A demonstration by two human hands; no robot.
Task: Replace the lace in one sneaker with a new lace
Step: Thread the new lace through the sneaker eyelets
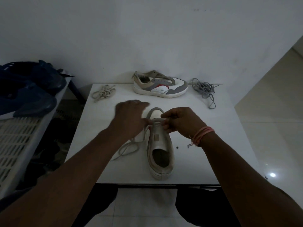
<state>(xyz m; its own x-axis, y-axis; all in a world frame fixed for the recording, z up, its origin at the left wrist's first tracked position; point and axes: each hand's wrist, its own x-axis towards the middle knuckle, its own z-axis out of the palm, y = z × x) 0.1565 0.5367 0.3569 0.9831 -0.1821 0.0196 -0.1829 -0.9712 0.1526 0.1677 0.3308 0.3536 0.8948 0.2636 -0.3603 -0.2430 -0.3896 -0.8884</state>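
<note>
A pale sneaker (161, 154) lies on the white table (213, 138), toe pointing away from me. A light lace (129, 146) crosses its lowest eyelets near the toe and trails off to the left in loose loops. My left hand (129, 118) grips the lace on the shoe's left side. My right hand (178, 120) pinches the lace on the right side, above the tongue. A second sneaker (159, 86), white, grey and red with no lace, lies on its side at the back. A beige lace bundle (103, 93) lies back left, a grey lace bundle (204, 90) back right.
A white slatted plastic basket (18, 145) stands left of the table with dark blue shoes (29, 90) on top. The wall runs just behind the table. A small dark speck (177, 147) lies right of the near sneaker. Tiled floor shows at right.
</note>
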